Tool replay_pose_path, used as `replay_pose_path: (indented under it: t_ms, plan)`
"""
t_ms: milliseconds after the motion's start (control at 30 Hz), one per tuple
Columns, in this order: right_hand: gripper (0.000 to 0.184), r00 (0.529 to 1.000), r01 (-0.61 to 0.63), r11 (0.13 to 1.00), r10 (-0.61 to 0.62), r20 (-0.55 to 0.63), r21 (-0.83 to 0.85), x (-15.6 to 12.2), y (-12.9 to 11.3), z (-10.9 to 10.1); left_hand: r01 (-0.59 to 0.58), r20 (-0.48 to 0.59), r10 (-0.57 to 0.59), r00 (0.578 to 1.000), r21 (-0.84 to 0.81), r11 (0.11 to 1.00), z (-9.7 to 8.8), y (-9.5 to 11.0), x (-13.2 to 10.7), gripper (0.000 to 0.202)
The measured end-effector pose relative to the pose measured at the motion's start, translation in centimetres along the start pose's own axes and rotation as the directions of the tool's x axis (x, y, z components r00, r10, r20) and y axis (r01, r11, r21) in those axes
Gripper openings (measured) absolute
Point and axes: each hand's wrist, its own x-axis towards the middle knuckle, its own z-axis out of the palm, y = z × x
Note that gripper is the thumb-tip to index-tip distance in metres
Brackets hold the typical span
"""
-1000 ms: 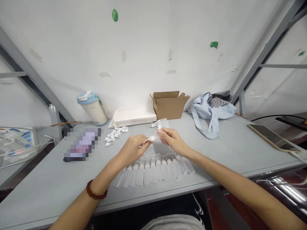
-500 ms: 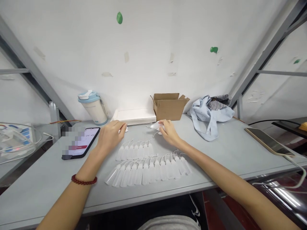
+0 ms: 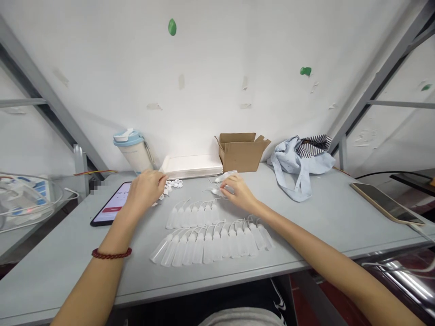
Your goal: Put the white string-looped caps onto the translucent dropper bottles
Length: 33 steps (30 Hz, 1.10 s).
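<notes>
Two rows of small clear squeeze bottles lie side by side on the grey table [image 3: 306, 226]: a long near row [image 3: 212, 242] and a shorter far row [image 3: 193, 213]. My left hand [image 3: 144, 189] reaches over a heap of small white caps [image 3: 170, 185], its fingers curled down on them; what they hold is hidden. My right hand [image 3: 238, 192] rests at the far right end of the short row, fingers pinched on a small clear bottle [image 3: 217, 192]. Another loose bottle [image 3: 226, 174] lies just beyond it.
A phone [image 3: 110, 208] lies left of my left hand. Along the wall stand a blue-lidded jug [image 3: 133, 151], a stack of white trays [image 3: 190, 165], an open cardboard box [image 3: 241, 151] and a light blue cloth bag [image 3: 301, 163]. A tablet [image 3: 387, 203] lies far right.
Both hands worked one bottle together over the rows, then parted. My left hand went left to the caps; my right hand reached back, then drew a bottle slightly nearer.
</notes>
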Motion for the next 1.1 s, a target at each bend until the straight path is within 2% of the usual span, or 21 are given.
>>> replay_pose_path:
  t_ms: [67, 133, 233, 333, 500, 633, 733, 833, 933, 1100]
  plan:
    - [0.010, 0.995, 0.012, 1.000, -0.014, 0.097, 0.016, -0.3, -1.3, -0.2, -0.016, 0.094, 0.020, 0.995, -0.040, 0.999, 0.8, -1.0, 0.2, 0.031]
    - [0.008, 0.979, 0.025, 0.999, -0.031, 0.201, 0.034, -0.7, -2.5, -0.3, -0.035, 0.124, 0.043, 0.991, -0.066, 0.997, 1.9, -1.7, 0.3, 0.029]
    - [0.009, 0.950, 0.046, 0.998, -0.059, 0.308, 0.050, -1.1, -3.6, -0.4, -0.131, 0.070, 0.140, 0.988, -0.123, 0.984, 3.5, -1.5, 0.6, 0.033]
    - [0.011, 0.932, 0.047, 0.997, -0.064, 0.356, 0.054, -1.3, -4.1, -0.5, -0.240, 0.008, 0.246, 0.969, -0.201, 0.950, 5.0, -0.7, 1.1, 0.034]
    - [0.009, 0.911, 0.042, 0.995, -0.073, 0.406, 0.086, -1.4, -4.0, -0.4, -0.218, 0.029, 0.230, 0.973, -0.214, 0.952, 6.4, 0.2, 2.0, 0.026]
    - [0.008, 0.908, -0.007, 0.991, -0.051, 0.416, 0.137, -1.4, -3.8, -0.4, -0.221, 0.069, 0.235, 0.970, -0.162, 0.962, 6.5, 0.4, 2.0, 0.025]
    - [0.011, 0.902, -0.111, 0.985, 0.044, 0.429, 0.131, -1.5, -3.9, -0.6, -0.211, 0.101, 0.227, 0.969, -0.149, 0.966, 6.2, 0.5, 1.8, 0.024]
    - [0.008, 0.876, -0.181, 0.977, 0.107, 0.471, 0.115, -1.4, -4.1, -1.0, -0.192, 0.114, 0.216, 0.970, -0.194, 0.962, 5.8, 0.7, 1.7, 0.021]
    - [0.013, 0.853, -0.195, 0.977, 0.127, 0.505, 0.083, -1.4, -4.3, -1.3, -0.183, 0.106, 0.211, 0.972, -0.225, 0.957, 5.2, 1.2, 1.5, 0.021]
    - [0.019, 0.849, -0.218, 0.976, 0.180, 0.496, 0.018, -1.4, -4.3, -1.2, -0.177, 0.036, 0.199, 0.979, -0.320, 0.931, 4.3, 2.7, 1.0, 0.023]
